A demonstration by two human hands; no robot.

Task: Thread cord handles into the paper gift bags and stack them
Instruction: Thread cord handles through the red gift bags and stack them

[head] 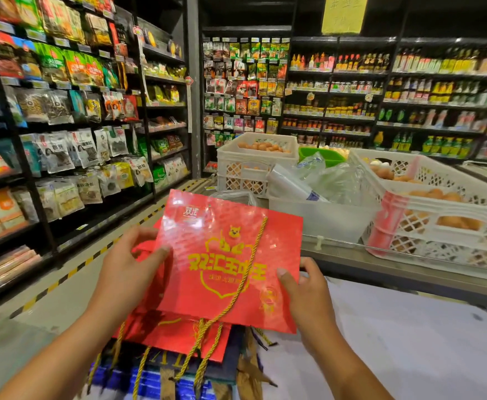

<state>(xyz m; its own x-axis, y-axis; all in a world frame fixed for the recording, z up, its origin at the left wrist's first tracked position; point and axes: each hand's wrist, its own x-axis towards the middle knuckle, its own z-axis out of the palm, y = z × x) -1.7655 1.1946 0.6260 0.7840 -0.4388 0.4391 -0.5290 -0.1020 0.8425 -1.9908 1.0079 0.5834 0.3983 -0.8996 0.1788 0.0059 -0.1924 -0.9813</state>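
Observation:
I hold a flat red paper gift bag [225, 255] with yellow print between both hands, above a pile. My left hand [129, 272] grips its left edge, thumb on the front. My right hand [305, 295] pinches its right edge, thumb on the printed face. A gold twisted cord handle [245, 272] runs down across the bag's front and hangs past its lower edge. Beneath lies a stack of red bags [175, 333] with several gold cords [141, 370] dangling toward me.
A blue crate [149, 382] sits under the stack. White egg crates [438, 209] and a clear bin of plastic bags [317, 203] stand on a counter [380, 264] to the right. Stocked shelves [63, 125] line the aisle on the left and back.

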